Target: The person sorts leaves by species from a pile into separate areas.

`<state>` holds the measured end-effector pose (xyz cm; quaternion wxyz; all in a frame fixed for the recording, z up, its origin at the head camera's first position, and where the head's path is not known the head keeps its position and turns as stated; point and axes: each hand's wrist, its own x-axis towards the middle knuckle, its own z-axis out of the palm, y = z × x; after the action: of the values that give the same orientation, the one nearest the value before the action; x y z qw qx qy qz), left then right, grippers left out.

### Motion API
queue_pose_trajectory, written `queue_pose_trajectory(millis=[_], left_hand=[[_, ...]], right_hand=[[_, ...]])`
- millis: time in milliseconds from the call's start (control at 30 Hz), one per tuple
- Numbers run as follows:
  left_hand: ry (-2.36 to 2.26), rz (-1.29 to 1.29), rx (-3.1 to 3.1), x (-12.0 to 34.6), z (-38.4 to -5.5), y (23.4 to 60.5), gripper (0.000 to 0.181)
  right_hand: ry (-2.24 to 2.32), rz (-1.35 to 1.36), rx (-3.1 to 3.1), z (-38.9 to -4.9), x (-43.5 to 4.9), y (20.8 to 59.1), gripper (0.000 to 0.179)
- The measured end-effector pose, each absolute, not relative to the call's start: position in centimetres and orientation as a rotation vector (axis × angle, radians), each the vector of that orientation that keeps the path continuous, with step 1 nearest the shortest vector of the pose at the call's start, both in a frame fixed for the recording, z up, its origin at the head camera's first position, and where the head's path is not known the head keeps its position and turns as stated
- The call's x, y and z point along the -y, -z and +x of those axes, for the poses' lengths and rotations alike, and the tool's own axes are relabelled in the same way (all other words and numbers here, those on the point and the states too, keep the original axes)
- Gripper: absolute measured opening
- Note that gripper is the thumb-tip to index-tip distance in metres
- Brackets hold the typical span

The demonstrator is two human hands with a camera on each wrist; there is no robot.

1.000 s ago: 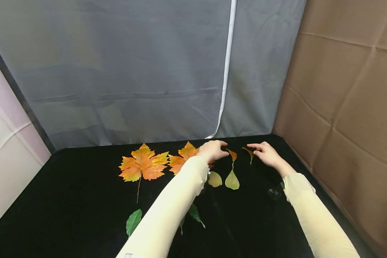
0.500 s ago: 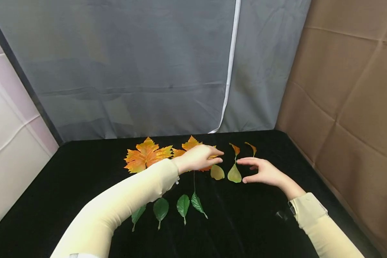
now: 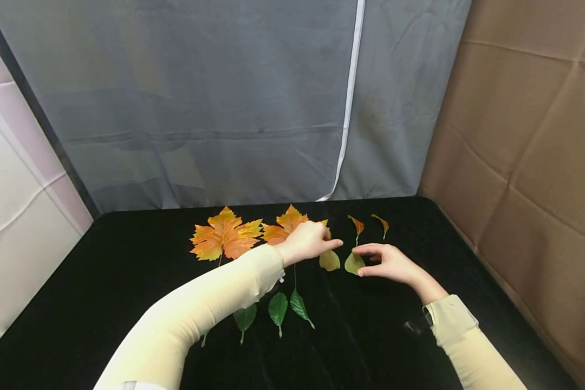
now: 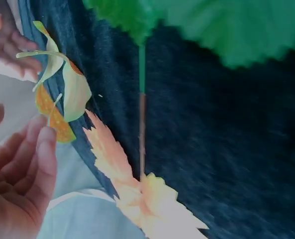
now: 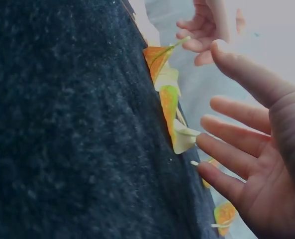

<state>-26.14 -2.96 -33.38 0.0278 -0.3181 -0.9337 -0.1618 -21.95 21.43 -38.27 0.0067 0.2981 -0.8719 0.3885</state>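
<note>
My left hand [image 3: 308, 241] is over the right-hand orange maple leaf [image 3: 275, 234], its fingertips near a small yellow-green leaf [image 3: 329, 261]. In the left wrist view its thumb stands apart from the fingers [image 4: 47, 149], which are right by a leaf's thin stem. My right hand [image 3: 392, 264] reaches in from the right, thumb and fingers apart around another yellow-green leaf [image 3: 353, 264]. The right wrist view shows its fingers [image 5: 232, 154] spread and loosely bent, fingertips close to the leaf stems. Neither hand grips anything.
A second maple leaf [image 3: 225, 234] lies at the left on the black cloth-covered table [image 3: 141, 260]. Two small curled orange leaves [image 3: 381, 223] lie behind the right hand. Several green leaves [image 3: 278, 309] lie nearer the front, partly behind the left sleeve. A grey curtain [image 3: 224, 108] hangs behind.
Both hands have come back from the two curled orange leaves toward the yellow-green leaves. The left arm has swung left, uncovering green leaves; the right hand has moved left and nearer.
</note>
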Motion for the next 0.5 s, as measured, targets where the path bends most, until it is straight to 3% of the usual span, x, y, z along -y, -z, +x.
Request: queue_pose_trajectory(millis=[233,500], left_hand=[[-0.028,-0.933,2.812,0.1,-25.8,34.5,0.054],[-0.138,-0.96,2.935,-1.0,-25.2,35.1,0.055]], right_hand=[[-1.177,0.914,2.79,-22.4,-21.7,39.2,0.052],[-1.292,0.978,2.731,-22.8,-22.1,40.0,0.042]])
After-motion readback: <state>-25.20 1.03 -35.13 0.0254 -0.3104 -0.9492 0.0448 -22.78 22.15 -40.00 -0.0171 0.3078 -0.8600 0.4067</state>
